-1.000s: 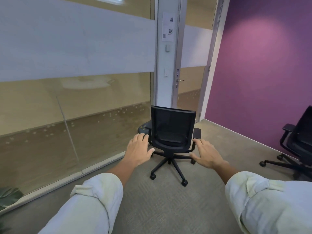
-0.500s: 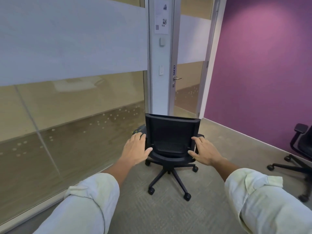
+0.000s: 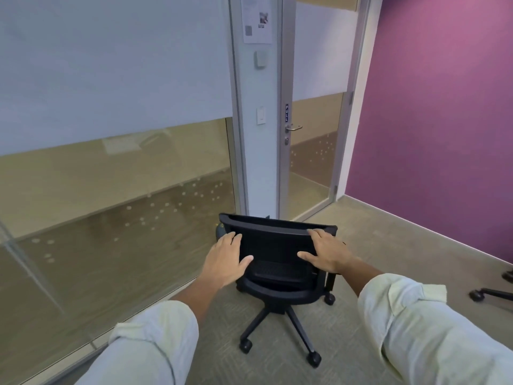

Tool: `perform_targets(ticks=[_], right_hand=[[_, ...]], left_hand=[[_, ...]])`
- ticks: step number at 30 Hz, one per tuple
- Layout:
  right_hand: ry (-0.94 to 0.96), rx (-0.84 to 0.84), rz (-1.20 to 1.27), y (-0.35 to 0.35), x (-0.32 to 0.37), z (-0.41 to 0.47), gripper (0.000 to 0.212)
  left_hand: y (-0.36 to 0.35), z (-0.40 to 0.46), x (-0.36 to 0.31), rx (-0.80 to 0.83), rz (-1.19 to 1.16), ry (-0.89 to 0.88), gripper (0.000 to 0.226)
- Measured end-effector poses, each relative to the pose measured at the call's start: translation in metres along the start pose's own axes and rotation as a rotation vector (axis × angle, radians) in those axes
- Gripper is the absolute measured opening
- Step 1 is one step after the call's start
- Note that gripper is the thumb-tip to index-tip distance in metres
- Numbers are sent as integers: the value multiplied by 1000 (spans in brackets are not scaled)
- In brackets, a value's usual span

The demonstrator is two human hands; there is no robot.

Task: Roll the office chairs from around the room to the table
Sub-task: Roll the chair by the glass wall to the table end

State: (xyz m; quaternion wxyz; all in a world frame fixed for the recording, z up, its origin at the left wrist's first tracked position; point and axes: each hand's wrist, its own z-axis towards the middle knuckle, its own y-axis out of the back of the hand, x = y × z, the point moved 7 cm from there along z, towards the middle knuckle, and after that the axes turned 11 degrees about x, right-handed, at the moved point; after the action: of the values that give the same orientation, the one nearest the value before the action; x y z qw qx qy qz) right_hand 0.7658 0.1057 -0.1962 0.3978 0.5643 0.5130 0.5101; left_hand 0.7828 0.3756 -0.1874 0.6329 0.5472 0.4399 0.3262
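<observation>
The office chair (image 3: 277, 262) stands on the carpet (image 3: 166, 357) close to the glass partition (image 3: 111, 218) and the glass door (image 3: 311, 151), with its back turned toward the person. The backrest is a wide, low panel, and its long axis runs from left to right across the view, so both hands meet it square from behind.

The left hand (image 3: 226, 259) lies on the left edge of the backrest and the right hand (image 3: 326, 252) on the right part, near the top corner. Both hands are spread flat, the fingers (image 3: 316, 233) long and only a little bent, thumbs pointing inward over the mesh. They seem to rest on the panel or to be just touching it; I cannot see any finger curled around the frame, so I judge that no real grip is made yet. The two hands are about equally near to the chair, one at each side of its middle.

The seat and the five-legged base with castors lie below and beyond the hands. The bench is not in view. I think it is somewhere behind the person, so the chair must be pulled back or turned around. A part of a second chair base (image 3: 491, 293) shows at the right edge, near the purple wall (image 3: 444, 134).
</observation>
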Motion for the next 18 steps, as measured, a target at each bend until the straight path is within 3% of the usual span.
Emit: perform_targets(ticks=[5, 9, 12, 15, 18], right_hand=[[-10, 36, -14, -17, -19, 46, 86], [-75, 70, -96, -12, -30, 81, 66], [-156, 161, -139, -11, -32, 102, 38], [-250, 282, -130, -12, -28, 119, 32], [-277, 326, -110, -18, -19, 129, 31]], left_hand=[[-13, 67, 14, 21, 7, -31, 73], [-34, 124, 33, 155, 48, -132, 75], [-41, 165, 49, 257, 58, -210, 57], [-39, 199, 51, 355, 183, -290, 32], [-43, 214, 49, 392, 346, -352, 39]])
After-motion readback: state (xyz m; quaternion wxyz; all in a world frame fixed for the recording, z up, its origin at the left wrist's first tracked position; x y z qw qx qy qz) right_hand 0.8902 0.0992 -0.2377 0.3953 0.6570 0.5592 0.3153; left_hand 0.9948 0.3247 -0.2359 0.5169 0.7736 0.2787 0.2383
